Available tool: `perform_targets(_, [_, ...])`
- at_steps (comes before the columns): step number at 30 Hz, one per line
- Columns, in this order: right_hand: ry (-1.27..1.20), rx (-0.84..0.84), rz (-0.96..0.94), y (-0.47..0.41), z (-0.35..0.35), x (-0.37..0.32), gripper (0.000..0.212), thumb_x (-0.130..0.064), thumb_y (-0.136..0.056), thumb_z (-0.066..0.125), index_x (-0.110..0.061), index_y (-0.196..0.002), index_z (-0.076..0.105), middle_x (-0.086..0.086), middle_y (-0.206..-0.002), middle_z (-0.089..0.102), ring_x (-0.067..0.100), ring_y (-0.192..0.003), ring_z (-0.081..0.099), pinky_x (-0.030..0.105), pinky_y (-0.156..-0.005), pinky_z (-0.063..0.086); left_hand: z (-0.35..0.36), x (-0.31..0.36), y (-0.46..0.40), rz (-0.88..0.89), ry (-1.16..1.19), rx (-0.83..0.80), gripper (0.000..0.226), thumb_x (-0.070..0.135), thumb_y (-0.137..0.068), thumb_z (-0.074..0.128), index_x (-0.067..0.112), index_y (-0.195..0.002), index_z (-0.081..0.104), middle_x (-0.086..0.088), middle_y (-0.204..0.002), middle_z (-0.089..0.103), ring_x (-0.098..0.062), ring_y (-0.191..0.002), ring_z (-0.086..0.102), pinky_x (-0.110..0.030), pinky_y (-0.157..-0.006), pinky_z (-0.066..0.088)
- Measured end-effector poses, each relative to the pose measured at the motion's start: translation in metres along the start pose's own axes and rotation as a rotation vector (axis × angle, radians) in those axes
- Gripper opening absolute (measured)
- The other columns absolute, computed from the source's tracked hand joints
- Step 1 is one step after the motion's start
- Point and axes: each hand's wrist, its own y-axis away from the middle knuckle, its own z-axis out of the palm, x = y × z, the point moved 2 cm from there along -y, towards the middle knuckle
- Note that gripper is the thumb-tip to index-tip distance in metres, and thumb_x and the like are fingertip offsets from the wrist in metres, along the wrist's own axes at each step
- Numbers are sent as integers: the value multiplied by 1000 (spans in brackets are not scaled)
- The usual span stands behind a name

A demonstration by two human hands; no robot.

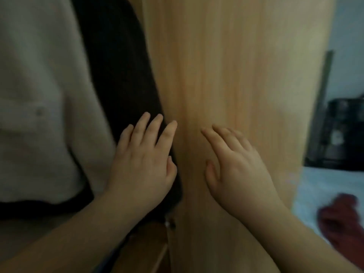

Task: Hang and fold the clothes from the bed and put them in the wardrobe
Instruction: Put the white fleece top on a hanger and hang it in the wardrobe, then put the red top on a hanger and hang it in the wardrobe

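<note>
Nothing readable here tbh. No words, labels, brand marks or numbers show up anywhere in this shot. The pale blotch on the blurry black container (341,134) at the far right could be a sticker or a logo, but it's way too smeared to tell.

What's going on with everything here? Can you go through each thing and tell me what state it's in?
left hand: open, fingers spread, holds nothing, over the dark garment.
right hand: open, holds nothing, flat by the wooden door.
wooden door: swung open.
pale garment: hanging in the wardrobe.
dark garment: hanging beside the pale one.
red garment: crumpled on the bed, not yet put away.
</note>
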Motion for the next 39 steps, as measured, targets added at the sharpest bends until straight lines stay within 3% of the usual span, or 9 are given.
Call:
perform_targets(4, [13, -30, 137, 90, -16, 82, 63, -26, -86, 56, -25, -148, 43, 2, -152, 44, 24, -144, 34, 44, -115, 34, 21, 104, 33, 96, 171, -85, 69, 45, -91, 42, 24, -154, 24, -7, -159, 30, -27, -149, 21, -50, -119, 25])
perform_targets(9, [189, -173, 317, 203, -47, 201, 62, -42, -87, 49, -28, -148, 43, 3, -155, 42, 26, -145, 34, 49, -114, 33, 52, 256, 70, 235, 445, -72, 68, 43, -84, 46, 17, -146, 44, -13, -150, 44, -33, -142, 36, -52, -112, 35])
perform_targets(18, [358, -428, 625, 366, -91, 385, 66, -59, -93, 29, -31, -153, 33, 3, -160, 33, 26, -150, 23, 54, -118, 22, 148, 509, 119, 410, 548, -442, 68, 52, -84, 38, 15, -138, 55, -14, -145, 52, -34, -135, 47, -53, -106, 41])
perform_targets(24, [345, -540, 693, 407, -69, 469, 70, -62, -94, 22, -31, -156, 24, 2, -164, 22, 27, -152, 14, 56, -119, 12, 221, 588, 122, 430, 540, -607, 72, 55, -84, 35, 15, -142, 50, -16, -148, 47, -37, -136, 43, -55, -108, 38])
perform_targets(27, [321, -582, 748, 411, -40, 505, 72, -61, -91, 20, -30, -156, 25, 3, -164, 22, 27, -152, 15, 57, -119, 15, 257, 615, 114, 431, 528, -631, 72, 54, -85, 38, 15, -145, 45, -15, -151, 44, -36, -139, 38, -53, -110, 34])
perform_targets(34, [277, -677, 840, 415, 38, 599, 67, -53, -94, 31, -29, -156, 22, 2, -164, 22, 25, -152, 15, 55, -119, 15, 377, 674, 74, 370, 570, -716, 70, 52, -86, 37, 11, -141, 50, -20, -146, 48, -41, -136, 42, -55, -106, 40])
perform_targets(39, [273, -662, 852, 396, 95, 681, 66, -50, -92, 33, -23, -153, 36, 6, -158, 36, 30, -147, 30, 56, -115, 31, 446, 715, 39, 260, 600, -752, 70, 51, -89, 36, 13, -147, 43, -18, -153, 39, -39, -142, 33, -54, -112, 32])
